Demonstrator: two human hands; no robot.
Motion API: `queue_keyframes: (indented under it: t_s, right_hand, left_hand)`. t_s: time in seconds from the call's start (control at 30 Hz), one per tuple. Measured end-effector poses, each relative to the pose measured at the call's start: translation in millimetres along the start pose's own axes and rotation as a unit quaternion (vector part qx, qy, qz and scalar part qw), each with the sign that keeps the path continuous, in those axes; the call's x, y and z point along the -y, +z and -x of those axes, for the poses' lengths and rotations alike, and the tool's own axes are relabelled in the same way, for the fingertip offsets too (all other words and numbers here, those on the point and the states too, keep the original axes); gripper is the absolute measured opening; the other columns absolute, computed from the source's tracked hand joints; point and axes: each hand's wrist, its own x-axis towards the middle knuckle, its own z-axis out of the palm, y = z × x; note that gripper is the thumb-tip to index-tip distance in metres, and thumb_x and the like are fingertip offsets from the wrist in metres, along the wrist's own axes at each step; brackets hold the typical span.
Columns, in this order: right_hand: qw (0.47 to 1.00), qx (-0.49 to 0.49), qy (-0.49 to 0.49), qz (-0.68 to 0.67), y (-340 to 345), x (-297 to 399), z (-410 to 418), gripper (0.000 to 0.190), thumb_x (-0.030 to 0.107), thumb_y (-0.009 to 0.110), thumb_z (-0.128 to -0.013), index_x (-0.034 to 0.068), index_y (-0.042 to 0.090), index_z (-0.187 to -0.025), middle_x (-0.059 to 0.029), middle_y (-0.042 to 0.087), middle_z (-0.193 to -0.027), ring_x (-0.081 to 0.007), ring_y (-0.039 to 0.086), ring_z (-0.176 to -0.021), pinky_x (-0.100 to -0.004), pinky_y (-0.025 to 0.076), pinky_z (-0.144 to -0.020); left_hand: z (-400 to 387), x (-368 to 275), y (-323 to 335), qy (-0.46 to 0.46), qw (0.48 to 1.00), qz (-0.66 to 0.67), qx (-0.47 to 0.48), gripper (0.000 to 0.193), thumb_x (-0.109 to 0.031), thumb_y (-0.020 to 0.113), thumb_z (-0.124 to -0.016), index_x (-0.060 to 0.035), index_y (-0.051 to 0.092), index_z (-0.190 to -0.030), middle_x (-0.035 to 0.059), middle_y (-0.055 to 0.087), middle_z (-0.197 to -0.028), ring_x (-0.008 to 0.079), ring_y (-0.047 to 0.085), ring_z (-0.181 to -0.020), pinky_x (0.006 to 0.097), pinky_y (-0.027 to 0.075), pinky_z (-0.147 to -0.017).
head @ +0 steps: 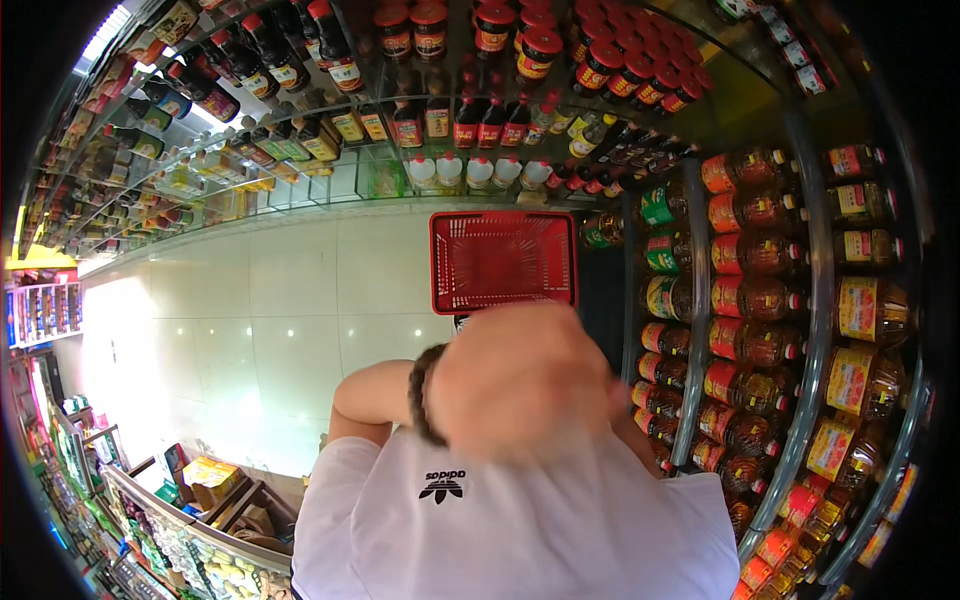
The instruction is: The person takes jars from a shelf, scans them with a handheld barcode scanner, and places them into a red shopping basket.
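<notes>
Close to the camera, my left hand [517, 375] is a large blur in front of my chest, with a dark beaded bracelet [426, 394] at its wrist. Its fingers cannot be made out. My right forearm [636, 444] comes in from the other side. The right hand is mostly hidden behind the blur or merges with it, so whether the two hands touch or hold anything is unclear. On the floor just ahead stands a red plastic shopping basket [501, 307], its near edge partly covered by the hand. I wear a white Adidas T-shirt [540, 525].
Glass shelves ahead hold sauce bottles [491, 124] and red-lidded jars [538, 56]. Cooking oil bottles [754, 296] line the rack [697, 322] on my right. Pale floor tiles [292, 262] extend leftwards. Boxes and produce [225, 562] stand at lower left.
</notes>
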Motion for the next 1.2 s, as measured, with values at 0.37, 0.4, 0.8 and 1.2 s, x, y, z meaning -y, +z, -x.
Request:
queue_keyframes:
  t_s: [0.37,0.4,0.8,1.2]
  right_hand:
    - [0.998,-0.041,0.035,0.014,2.0,1.3,14.1,0.049,0.026,0.086,-0.065,-0.010,0.064,-0.090,-0.0262,0.068,-0.091,-0.0379,0.068,-0.083,-0.0477,0.052,-0.066]
    - [0.998,-0.060,0.031,0.013,9.4,-17.3,6.4,0.048,0.026,0.086,-0.066,-0.010,0.064,-0.091,-0.0266,0.068,-0.092,-0.0381,0.068,-0.084,-0.0479,0.052,-0.067]
    - [0.999,0.008,0.045,0.010,71.9,-53.9,-49.6,0.046,0.023,0.083,-0.069,-0.010,0.063,-0.094,-0.0266,0.067,-0.092,-0.0377,0.068,-0.087,-0.0474,0.052,-0.068]
    - [0.999,-0.022,0.030,-0.031,52.1,-14.3,-34.6,0.050,0.023,0.084,-0.068,-0.010,0.062,-0.098,-0.0254,0.067,-0.092,-0.0370,0.068,-0.085,-0.0462,0.052,-0.069]
  left_hand:
    - [-51.6,-86.8,13.6,-0.186,0.980,-0.066,-0.015,0.033,-0.006,0.083,-0.058,-0.0136,0.052,-0.066,-0.0010,0.057,-0.072,0.0153,0.048,-0.054,0.0323,0.034,-0.058]
    - [-53.7,-84.5,9.8,-0.172,0.983,-0.057,-0.022,0.033,-0.006,0.083,-0.058,-0.0136,0.051,-0.066,-0.0008,0.056,-0.071,0.0154,0.047,-0.054,0.0321,0.034,-0.057]
    - [-72.5,-84.6,38.4,-0.043,0.998,-0.044,-0.031,0.043,0.002,0.079,-0.056,-0.0133,0.042,-0.070,0.0019,0.051,-0.066,0.0176,0.042,-0.050,0.0297,0.026,-0.046]
    - [-49.1,-71.9,-12.4,0.093,0.993,-0.029,-0.072,0.039,-0.001,0.079,-0.058,-0.0137,0.045,-0.073,0.0020,0.051,-0.067,0.0176,0.042,-0.050,0.0298,0.027,-0.046]
